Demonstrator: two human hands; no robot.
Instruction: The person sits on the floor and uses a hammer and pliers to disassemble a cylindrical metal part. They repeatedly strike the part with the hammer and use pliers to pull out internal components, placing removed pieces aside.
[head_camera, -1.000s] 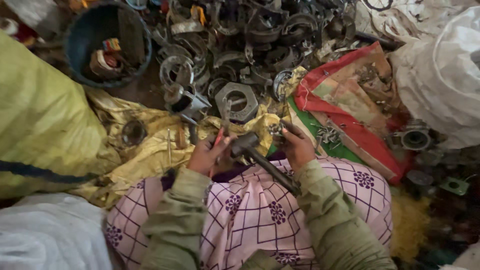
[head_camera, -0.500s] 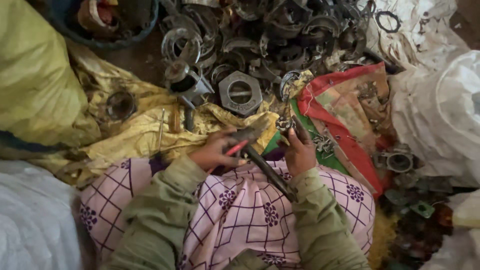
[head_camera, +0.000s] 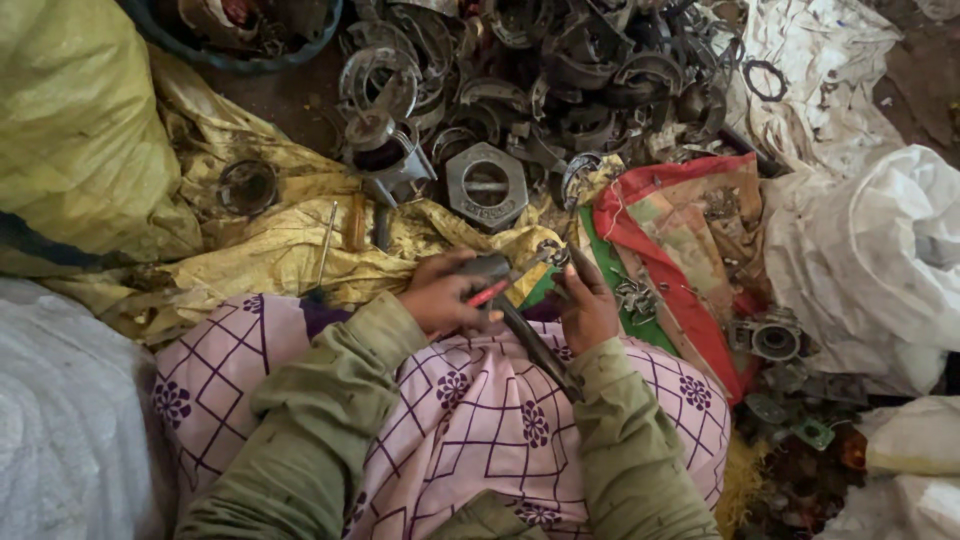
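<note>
Over the patterned lap, left hand (head_camera: 440, 297) grips one red-handled tool (head_camera: 497, 288); right hand (head_camera: 587, 310) pinches one small metal part (head_camera: 553, 254).

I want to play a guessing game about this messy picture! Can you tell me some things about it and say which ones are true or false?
1. The left hand holds a tool with a red handle. True.
2. A big six-sided metal nut lies in front of the hands. True.
3. The person's lap is covered by plain blue cloth. False: the lap cloth is pink with a dark grid and flowers.
4. The right hand rests flat on the white sack. False: it is beside the left hand, at a small metal part.
</note>
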